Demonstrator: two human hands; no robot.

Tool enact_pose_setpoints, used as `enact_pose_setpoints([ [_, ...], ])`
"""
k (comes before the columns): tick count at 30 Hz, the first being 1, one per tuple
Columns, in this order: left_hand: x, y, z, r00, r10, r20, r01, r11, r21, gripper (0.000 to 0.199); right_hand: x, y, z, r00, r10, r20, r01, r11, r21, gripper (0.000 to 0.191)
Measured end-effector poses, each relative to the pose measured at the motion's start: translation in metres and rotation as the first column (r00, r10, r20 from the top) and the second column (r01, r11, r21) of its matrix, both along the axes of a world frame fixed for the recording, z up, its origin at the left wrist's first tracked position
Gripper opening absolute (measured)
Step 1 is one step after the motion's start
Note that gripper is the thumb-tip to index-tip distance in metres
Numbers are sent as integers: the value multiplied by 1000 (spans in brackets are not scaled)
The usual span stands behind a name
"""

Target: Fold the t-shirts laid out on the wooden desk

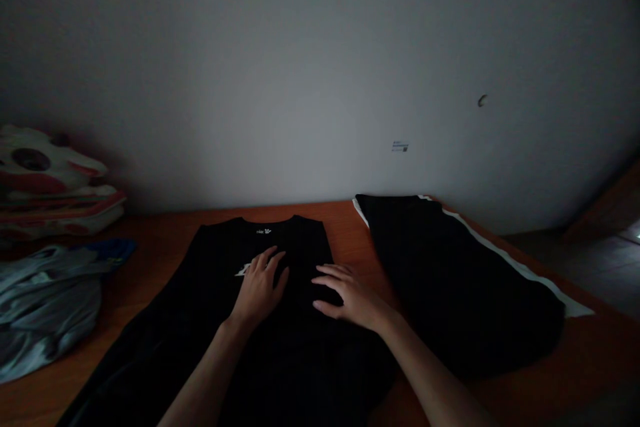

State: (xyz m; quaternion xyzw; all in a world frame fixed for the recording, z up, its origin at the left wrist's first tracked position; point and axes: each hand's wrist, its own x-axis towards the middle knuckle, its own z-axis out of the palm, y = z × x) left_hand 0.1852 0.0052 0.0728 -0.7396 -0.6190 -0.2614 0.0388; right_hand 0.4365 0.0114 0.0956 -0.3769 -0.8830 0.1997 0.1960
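Note:
A black long-sleeved shirt [295, 360] lies spread face up, its neckline toward the wall and a small white print on the chest. My left hand [259, 285] rests on the chest, fingers apart, partly covering the print. On the shirt's right side is my right hand [350, 297], also with spread fingers and holding nothing. Whether its palm presses the cloth or hovers just over it, I cannot tell. Both hands are open. The shirt's lower part runs out of view at the bottom.
To the right lies a black garment [460, 287] with white edging, laid flat. A crumpled grey garment [50, 307] is at the left, below a white and red cartoon-animal item [55, 180]. The orange-brown wooden surface [345, 220] meets a grey wall [280, 80].

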Motion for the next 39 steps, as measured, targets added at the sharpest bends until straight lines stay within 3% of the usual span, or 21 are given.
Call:
enact_pose_setpoints([
  [3,5,-5,3,981,-188,-41,188,982,-15,43,-1,-1,2,999,35,-13,-35,999,-21,39],
  [5,10,-9,5,974,-210,-90,205,977,-64,43,-2,-1,1,999,23,-38,-24,1000,-19,36],
  [12,14,-13,12,979,-74,-189,56,993,-100,36,-3,1,-6,997,-66,-41,66,998,-5,41],
  [16,10,-7,5,995,43,-91,-49,997,-62,39,-2,2,-8,998,-63,-20,62,998,-18,40],
  [20,7,0,-3,984,178,20,-174,977,-120,39,-1,3,-8,998,-67,-13,67,998,-19,39],
  [32,5,5,-1,968,236,89,-232,971,-47,38,-1,3,-10,998,-62,-16,62,998,-20,39],
  [34,6,3,-1,985,167,45,-167,986,-5,37,-1,3,-9,998,-64,-10,64,998,-19,39],
  [36,7,1,-2,1000,-1,-23,1,1000,15,41,-1,3,-8,998,-68,-8,68,997,-25,40],
  [39,11,-3,-4,970,-218,-104,213,975,-61,49,-2,2,-7,997,-73,-16,73,997,-28,40],
])
